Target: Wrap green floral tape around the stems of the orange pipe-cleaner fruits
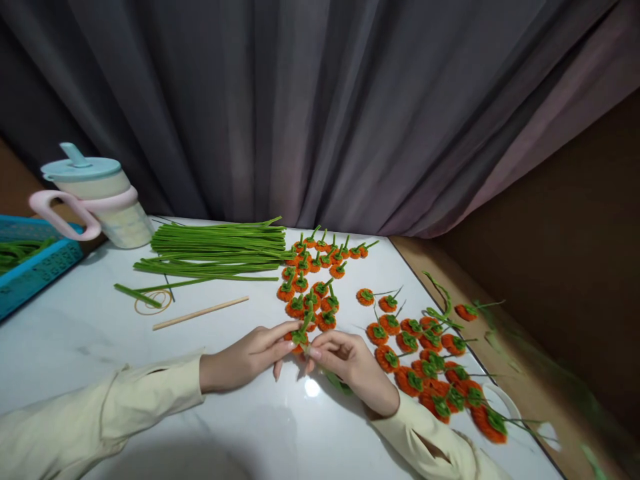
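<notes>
My left hand (255, 357) pinches the side of a small orange craft persimmon (299, 344), fuzzy like pipe cleaner, with an upright green stem. On its other side, the closed fingertips of my right hand (353, 367) grip the same piece near its green top; the exact hold is partly hidden. Something green (338, 383) shows on the table below my right hand. Just beyond my hands stands a group of finished-looking orange persimmons (320, 290) with thick green stems. Right of my right hand lie several more persimmons (407, 342), many with thin wire-like ends sticking out.
A bundle of green pipe cleaners (220, 243) lies at the back, with a wooden stick (200, 313) and rubber bands (145, 307) before it. A handled tumbler (120, 217) and a blue basket (40, 270) stand left. A dark curtain (300, 113) hangs behind the white table (240, 427).
</notes>
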Demonstrator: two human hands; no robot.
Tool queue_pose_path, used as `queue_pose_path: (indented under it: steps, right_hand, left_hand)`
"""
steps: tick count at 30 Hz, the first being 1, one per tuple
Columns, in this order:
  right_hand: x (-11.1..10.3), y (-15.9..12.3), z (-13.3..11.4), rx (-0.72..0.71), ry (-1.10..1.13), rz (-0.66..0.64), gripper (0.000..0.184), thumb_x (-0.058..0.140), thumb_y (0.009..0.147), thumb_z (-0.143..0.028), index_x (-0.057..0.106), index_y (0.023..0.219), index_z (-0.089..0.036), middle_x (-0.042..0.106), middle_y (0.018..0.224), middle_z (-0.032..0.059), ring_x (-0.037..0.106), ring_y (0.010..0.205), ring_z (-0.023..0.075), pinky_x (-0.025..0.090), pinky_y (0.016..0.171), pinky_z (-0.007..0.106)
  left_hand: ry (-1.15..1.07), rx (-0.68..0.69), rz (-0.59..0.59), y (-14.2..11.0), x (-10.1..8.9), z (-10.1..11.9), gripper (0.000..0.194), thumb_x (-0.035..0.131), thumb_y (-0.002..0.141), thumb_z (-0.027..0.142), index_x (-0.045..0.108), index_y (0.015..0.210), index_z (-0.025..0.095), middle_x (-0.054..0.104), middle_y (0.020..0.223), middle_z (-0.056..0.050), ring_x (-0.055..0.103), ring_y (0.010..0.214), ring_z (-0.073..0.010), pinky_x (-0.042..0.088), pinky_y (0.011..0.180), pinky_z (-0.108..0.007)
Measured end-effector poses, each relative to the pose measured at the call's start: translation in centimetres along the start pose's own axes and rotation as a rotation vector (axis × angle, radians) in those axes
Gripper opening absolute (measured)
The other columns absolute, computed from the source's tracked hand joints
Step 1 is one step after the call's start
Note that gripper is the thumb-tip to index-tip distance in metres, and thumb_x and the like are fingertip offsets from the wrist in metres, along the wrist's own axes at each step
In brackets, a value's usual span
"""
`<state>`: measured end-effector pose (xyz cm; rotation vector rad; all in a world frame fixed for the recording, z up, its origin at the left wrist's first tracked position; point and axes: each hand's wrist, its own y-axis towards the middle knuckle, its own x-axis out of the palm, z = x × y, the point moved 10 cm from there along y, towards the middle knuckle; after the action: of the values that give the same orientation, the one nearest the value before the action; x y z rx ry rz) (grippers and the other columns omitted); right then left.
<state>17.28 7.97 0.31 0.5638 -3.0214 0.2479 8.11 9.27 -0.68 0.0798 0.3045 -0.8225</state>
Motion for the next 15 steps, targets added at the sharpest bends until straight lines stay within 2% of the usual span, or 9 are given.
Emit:
queue_pose_path:
  steps: [3, 5, 8, 10, 15]
  right_hand:
    - [-0.2, 0.0, -0.1, -0.009, 0.006, 0.009, 0.031, 0.067, 0.075, -0.045, 0.063, 0.075, -0.014, 0.067, 0.067, 0.0034, 0.061, 0.064, 0.0133, 0.048, 0.066, 0.027]
    - [-0.2, 0.0, 0.0, -0.015, 0.01, 0.01, 0.031, 0.067, 0.075, -0.044, 0.063, 0.074, -0.014, 0.067, 0.068, 0.004, 0.061, 0.064, 0.0133, 0.047, 0.066, 0.027]
    - [-0.2, 0.0, 0.0, -0.019, 0.018, 0.008, 0.029, 0.067, 0.076, -0.043, 0.062, 0.074, -0.014, 0.067, 0.066, 0.0036, 0.061, 0.062, 0.0125, 0.046, 0.064, 0.026]
    - [-0.3, 0.0, 0.2, -0.015, 0.039, 0.008, 0.028, 0.067, 0.076, -0.042, 0.062, 0.075, -0.014, 0.067, 0.066, 0.0029, 0.06, 0.061, 0.0119, 0.046, 0.063, 0.025]
    - [-0.4, -0.1, 0.2, -0.011, 0.044, 0.015, 0.029, 0.068, 0.075, -0.042, 0.061, 0.073, -0.014, 0.066, 0.063, 0.0021, 0.056, 0.057, 0.01, 0.043, 0.058, 0.024]
  left_hand:
    - [0.081, 0.015, 0.015, 0.0, -0.2, 0.3, 0.041, 0.04, 0.091, 0.039, 0.046, 0.124, 0.015, 0.064, 0.072, -0.001, 0.053, 0.057, -0.0109, 0.044, 0.057, -0.021]
    - [0.172, 0.032, 0.061, 0.0, -0.7, 0.7, 0.034, 0.047, 0.089, 0.039, 0.053, 0.114, 0.017, 0.062, 0.069, 0.001, 0.051, 0.055, -0.0099, 0.041, 0.054, -0.019]
    - [0.317, 0.111, 0.137, -0.3, -1.4, 1.9, 0.027, 0.055, 0.085, 0.037, 0.059, 0.102, 0.017, 0.062, 0.075, 0.0, 0.052, 0.062, -0.0107, 0.041, 0.06, -0.02]
    - [0.357, 0.149, 0.165, -0.4, -1.6, 2.3, 0.026, 0.057, 0.084, 0.036, 0.059, 0.102, 0.017, 0.064, 0.085, -0.002, 0.054, 0.068, -0.0119, 0.042, 0.064, -0.021]
    - [0.297, 0.097, 0.203, -0.6, -1.8, 1.7, 0.028, 0.057, 0.083, 0.035, 0.05, 0.105, 0.018, 0.061, 0.083, -0.001, 0.054, 0.066, -0.0119, 0.044, 0.061, -0.022]
